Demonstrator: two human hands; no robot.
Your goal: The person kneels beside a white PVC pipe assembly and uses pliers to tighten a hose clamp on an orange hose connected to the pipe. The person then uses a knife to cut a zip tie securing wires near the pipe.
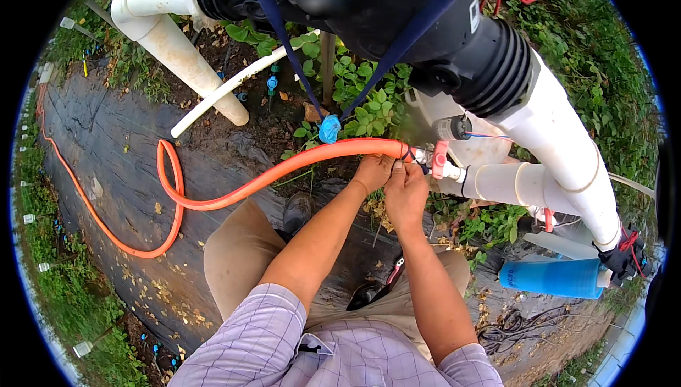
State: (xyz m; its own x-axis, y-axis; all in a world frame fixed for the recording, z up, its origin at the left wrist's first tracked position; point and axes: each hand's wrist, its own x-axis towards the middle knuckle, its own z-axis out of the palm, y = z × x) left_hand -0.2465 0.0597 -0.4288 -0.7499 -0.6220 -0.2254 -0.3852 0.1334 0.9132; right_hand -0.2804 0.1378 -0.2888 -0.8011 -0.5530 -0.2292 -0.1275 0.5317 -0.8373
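My left hand (pixel 376 172) and my right hand (pixel 406 192) meet just below the end of an orange hose (pixel 319 151), fingers closed at a dark band (pixel 406 153) around it; exactly what the fingertips grip is too small to make out. The hose end joins a metal fitting beside a red-handled valve (pixel 440 160), linked to a white pipe (pixel 496 185). Above the hose, a crumpled blue object (pixel 328 129) hangs from a dark blue strap (pixel 403 43).
A large black fitting (pixel 461 61) and white pipes (pixel 163 39) arch overhead. A thin white pipe (pixel 220 89) slants at the left. Black plastic sheeting (pixel 106 174) covers the soil among plants (pixel 369 110). A blue cylinder (pixel 550 278) and coiled cable (pixel 521 323) lie at the right.
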